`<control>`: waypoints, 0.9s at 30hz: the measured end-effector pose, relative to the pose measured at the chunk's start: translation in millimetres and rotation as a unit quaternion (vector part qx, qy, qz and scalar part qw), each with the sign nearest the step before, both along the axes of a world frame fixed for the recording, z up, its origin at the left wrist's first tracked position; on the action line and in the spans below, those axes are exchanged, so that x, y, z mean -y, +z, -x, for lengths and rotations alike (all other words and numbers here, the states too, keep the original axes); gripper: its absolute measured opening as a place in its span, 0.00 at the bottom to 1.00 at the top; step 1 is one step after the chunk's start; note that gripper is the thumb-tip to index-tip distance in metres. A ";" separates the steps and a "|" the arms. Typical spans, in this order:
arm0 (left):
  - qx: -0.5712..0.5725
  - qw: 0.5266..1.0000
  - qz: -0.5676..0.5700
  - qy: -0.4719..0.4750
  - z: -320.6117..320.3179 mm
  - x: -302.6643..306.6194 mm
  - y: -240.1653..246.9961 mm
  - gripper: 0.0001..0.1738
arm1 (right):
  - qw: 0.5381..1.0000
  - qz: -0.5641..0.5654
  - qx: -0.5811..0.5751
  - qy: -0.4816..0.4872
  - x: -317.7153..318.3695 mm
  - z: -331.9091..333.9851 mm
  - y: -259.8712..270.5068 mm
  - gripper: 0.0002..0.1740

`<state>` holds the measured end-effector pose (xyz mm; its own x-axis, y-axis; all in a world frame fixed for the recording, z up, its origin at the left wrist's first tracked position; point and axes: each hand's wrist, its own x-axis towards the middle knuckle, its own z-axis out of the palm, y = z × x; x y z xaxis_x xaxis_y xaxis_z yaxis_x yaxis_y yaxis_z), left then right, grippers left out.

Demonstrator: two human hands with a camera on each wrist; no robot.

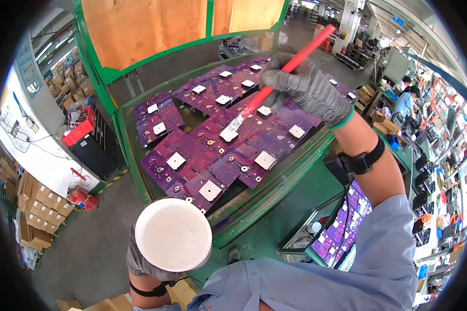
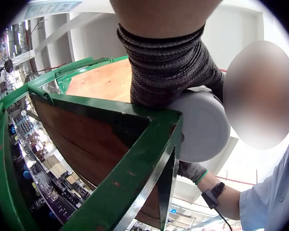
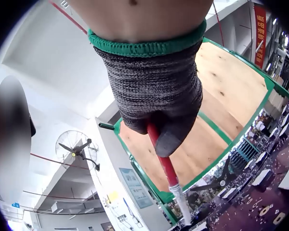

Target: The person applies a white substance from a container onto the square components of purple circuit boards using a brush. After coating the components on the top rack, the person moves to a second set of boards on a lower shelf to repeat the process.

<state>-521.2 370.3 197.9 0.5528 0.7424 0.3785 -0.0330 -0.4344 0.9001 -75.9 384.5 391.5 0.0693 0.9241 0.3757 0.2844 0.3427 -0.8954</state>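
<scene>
My gloved right hand [image 1: 314, 88] grips a red-handled brush [image 1: 259, 98], its fingers wrapped round the handle. The whitish tip of the brush meets a white square [image 1: 229, 136] on one of the purple circuit boards [image 1: 207, 132]. In the right wrist view the thumb presses along the red handle [image 3: 167, 166]. My gloved left hand [image 1: 140, 254] holds a white round tub [image 1: 174, 233] just in front of the table's near edge. From the left wrist, the tub's grey-white base [image 2: 204, 127] shows, with the fingers mostly hidden behind it.
A green-framed table [image 1: 140, 179] carries several overlapping boards with white squares. Behind it stands a wood panel in a green frame [image 1: 104, 72]. More purple boards lie on a lower rack [image 1: 337, 228] at my right. Cartons [image 1: 39, 207] and a fire extinguisher [image 1: 82, 198] stand left.
</scene>
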 end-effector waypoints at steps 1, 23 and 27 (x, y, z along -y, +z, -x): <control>0.015 1.000 0.016 -0.016 -7.8 1.4 7.4 0.22 | 0.999 0.022 0.024 0.033 -8.4 -7.4 -5.8 0.15; 0.031 0.974 0.191 -0.116 -27.9 -33.0 33.7 0.57 | 0.996 -0.027 0.006 -0.082 20.7 2.1 18.2 0.13; 0.009 0.977 0.185 -0.101 -19.6 -24.0 18.1 0.57 | 0.994 -0.043 -0.023 -0.099 29.8 6.5 15.4 0.11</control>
